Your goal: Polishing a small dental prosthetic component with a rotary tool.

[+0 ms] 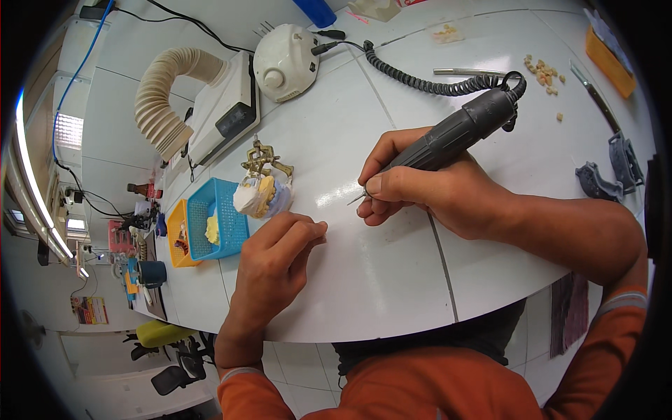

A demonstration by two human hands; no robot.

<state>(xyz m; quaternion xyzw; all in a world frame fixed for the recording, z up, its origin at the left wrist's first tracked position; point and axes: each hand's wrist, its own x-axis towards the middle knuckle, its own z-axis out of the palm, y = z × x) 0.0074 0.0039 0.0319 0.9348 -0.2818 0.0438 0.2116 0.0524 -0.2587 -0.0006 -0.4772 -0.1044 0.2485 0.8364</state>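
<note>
My right hand (434, 189) grips a dark grey rotary handpiece (455, 129) like a pen. Its thin bur (355, 199) points down and left over the white table, touching nothing that I can see. My left hand (276, 255) is closed, thumb and fingertips pressed together; anything between them is too small or hidden to name. Just beyond the left knuckles, a plaster dental model (262, 196) in white, yellow and pale blue sits on a brass-coloured articulator (262, 157). A black coiled cord (427, 84) links the handpiece to a cream control unit (283, 63).
Blue (227, 217) and yellow (180, 238) baskets stand at the left. Behind them is a white box with a ribbed hose (168, 91). Small tooth-like pieces (542, 73), a knife (595, 94), grey curved parts (609, 175) and an orange box (609, 59) lie at the right.
</note>
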